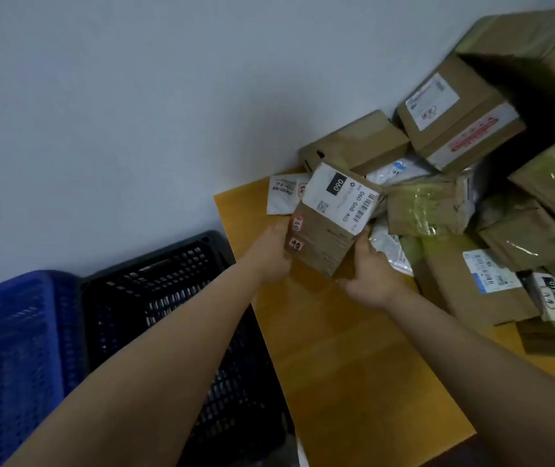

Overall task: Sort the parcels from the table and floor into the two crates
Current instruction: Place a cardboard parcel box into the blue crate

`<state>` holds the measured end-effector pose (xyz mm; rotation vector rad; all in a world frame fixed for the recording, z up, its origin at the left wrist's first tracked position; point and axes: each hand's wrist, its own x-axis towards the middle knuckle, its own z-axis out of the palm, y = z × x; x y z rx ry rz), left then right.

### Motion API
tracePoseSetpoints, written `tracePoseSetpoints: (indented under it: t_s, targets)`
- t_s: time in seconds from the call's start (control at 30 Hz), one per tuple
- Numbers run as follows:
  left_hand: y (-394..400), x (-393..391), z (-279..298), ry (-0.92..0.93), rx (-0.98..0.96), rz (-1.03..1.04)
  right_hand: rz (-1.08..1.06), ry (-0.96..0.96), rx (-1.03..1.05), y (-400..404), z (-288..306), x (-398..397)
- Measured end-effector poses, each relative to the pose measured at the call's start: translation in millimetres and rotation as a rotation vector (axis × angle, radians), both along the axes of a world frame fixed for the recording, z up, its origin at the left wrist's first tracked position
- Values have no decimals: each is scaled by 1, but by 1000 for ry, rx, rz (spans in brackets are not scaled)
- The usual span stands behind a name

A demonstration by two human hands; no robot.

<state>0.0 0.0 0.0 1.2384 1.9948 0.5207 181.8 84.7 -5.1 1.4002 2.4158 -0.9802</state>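
Small box (331,219) with white label held tilted above the desk (353,348), left hand (271,252) and right hand (369,273) both in a curled grip on its sides. Parcel pile (471,203) beyond box; black crate (168,298) and blue crate (16,332) left of desk.

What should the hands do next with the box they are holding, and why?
Probably swing the small cardboard box left toward the crates. The left hand and right hand already grip it above the yellow table, and the black crate and blue crate sit just left. Which crate, I cannot tell.
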Motion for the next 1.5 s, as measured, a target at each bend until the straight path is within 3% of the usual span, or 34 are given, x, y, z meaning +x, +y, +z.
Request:
tracePoseSetpoints:
  t_s: [0.2, 0.3, 0.53, 0.77, 0.9, 1.27, 1.5]
  targets:
    - [-39, -2, 18, -206, 156, -5, 7, 131, -80, -20, 18, 5]
    - [-49, -2, 19, -187, 162, 12, 8, 171, -178, -22, 20, 4]
    - [-93, 21, 40, -131, 226, 80, 10, 375, -186, -55, 46, 26]
    - [-120, 67, 50, -96, 187, 99, 73, 427, -175, -80, 46, 68]
    - [-141, 101, 56, -76, 222, 120, 108, 453, -130, -96, 49, 101]
    - [-161, 173, 119, -71, 580, 167, 88, 669, 146, -113, 121, 168]
    - [-185, 182, 135, -107, 631, 183, 106, 710, 168, -133, 140, 177]
